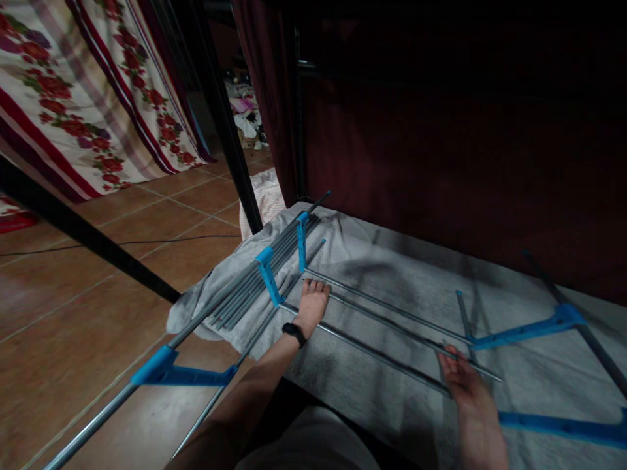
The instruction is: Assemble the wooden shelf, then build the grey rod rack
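Grey metal forms the slender, straight tube [386,322] gripped near opposite ends, seemingly its best holds, by the left hand [313,305] and right hand [465,380] at lower centre-right, probably light, stiff and slick above rumpled grey cloth [353,375].

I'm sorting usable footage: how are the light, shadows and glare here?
Head view, light: dim, the dark red curtain fading towards black at upper right. Head view, shadows: soft patches across the grey blanket. Head view, glare: pale sheen on the tiled floor at lower left. Head view, detail: left hand, right hand and thin rod all readable.
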`<action>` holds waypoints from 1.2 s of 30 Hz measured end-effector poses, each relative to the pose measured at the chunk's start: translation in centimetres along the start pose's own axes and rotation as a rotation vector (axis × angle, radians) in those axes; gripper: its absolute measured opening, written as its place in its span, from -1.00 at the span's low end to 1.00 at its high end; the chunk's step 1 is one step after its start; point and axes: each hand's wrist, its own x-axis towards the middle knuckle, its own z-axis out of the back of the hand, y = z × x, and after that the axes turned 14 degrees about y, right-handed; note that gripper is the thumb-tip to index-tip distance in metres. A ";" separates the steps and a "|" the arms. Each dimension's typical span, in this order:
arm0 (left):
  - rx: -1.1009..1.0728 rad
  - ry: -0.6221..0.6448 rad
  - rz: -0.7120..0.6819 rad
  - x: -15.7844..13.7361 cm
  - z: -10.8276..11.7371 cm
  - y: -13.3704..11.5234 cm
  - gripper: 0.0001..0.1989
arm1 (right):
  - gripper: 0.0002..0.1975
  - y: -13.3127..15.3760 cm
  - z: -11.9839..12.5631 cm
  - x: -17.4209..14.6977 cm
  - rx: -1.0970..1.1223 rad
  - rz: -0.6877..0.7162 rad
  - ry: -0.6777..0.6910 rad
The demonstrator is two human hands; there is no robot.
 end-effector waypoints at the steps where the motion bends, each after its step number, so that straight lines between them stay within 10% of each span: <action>1: 0.000 0.005 -0.011 0.0 0.0 0.0 -0.67 | -0.81 0.3 0.1 -0.1 0.010 -0.002 -0.025; 14: -0.158 -0.029 0.065 -0.4 0.7 1.0 -0.64 | -0.83 0.8 -0.5 0.3 -0.041 -0.046 -0.187; 23: -1.635 -0.349 0.373 0.9 0.9 2.5 -0.73 | -0.92 0.0 0.0 0.0 -0.129 0.049 -0.022; 36: -2.184 -0.104 0.462 0.8 1.4 1.2 -0.92 | -0.89 -0.9 -0.2 0.1 -0.132 0.059 0.014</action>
